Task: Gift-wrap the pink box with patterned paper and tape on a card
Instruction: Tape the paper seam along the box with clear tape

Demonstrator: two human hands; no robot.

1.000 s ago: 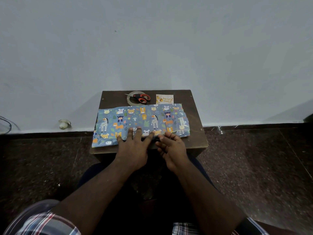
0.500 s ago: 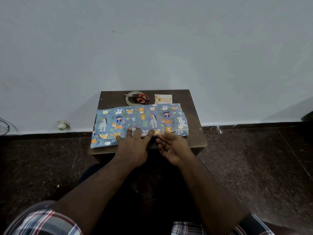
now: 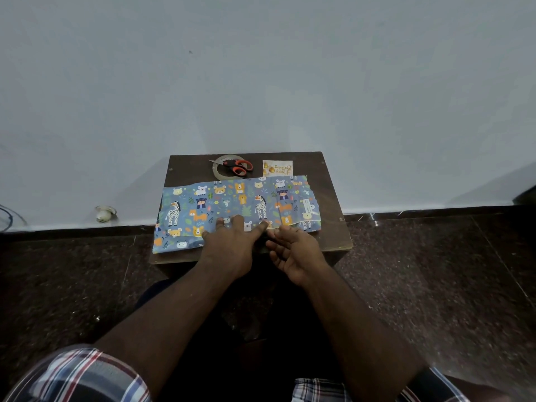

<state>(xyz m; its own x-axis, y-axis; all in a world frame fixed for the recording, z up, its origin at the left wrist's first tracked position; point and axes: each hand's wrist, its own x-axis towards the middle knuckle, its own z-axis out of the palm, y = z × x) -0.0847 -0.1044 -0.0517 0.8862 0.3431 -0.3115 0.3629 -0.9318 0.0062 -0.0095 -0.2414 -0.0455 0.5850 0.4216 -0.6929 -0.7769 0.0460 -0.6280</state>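
- Small dark wooden surface [image 3: 327, 187] stands against a pale wall [image 3: 261, 68], on a dark speckled floor [image 3: 435, 285].
- Left hand [image 3: 229, 245]: palm down, fingers spread and straight, pressing flat on the near middle of the patterned paper [image 3: 232, 201]; grip holds nothing, only presses.
- Right hand [image 3: 295, 250]: just right of the left hand, palm turned up and inward, fingers loosely bent, tips at the paper's near edge; no pinch visible, whether it touches the paper can't be told.
- Paper is blue with cartoon animals (giraffes, bears, foxes), matte, lying as a long flat band across the surface; its left end overhangs the surface's left edge, its right end is folded over in layers and stops short of the right edge.
- Pink box: can't be seen; whether it lies under the paper can't be told.
- Bare wood strip on the right of the paper, narrow strip at the near edge under the hands.
- Far edge: tape roll [image 3: 216, 171], flat ring, with scissors [image 3: 236, 166], red-and-black handles, lying across it; both just behind the paper.
- Card [image 3: 277, 168], small, pale, gold print, just right of the scissors, touching the paper's far edge.
- Checked sleeves at bottom corners of the view.
- Small white object [image 3: 104, 213] at the wall's base, well left of the surface.
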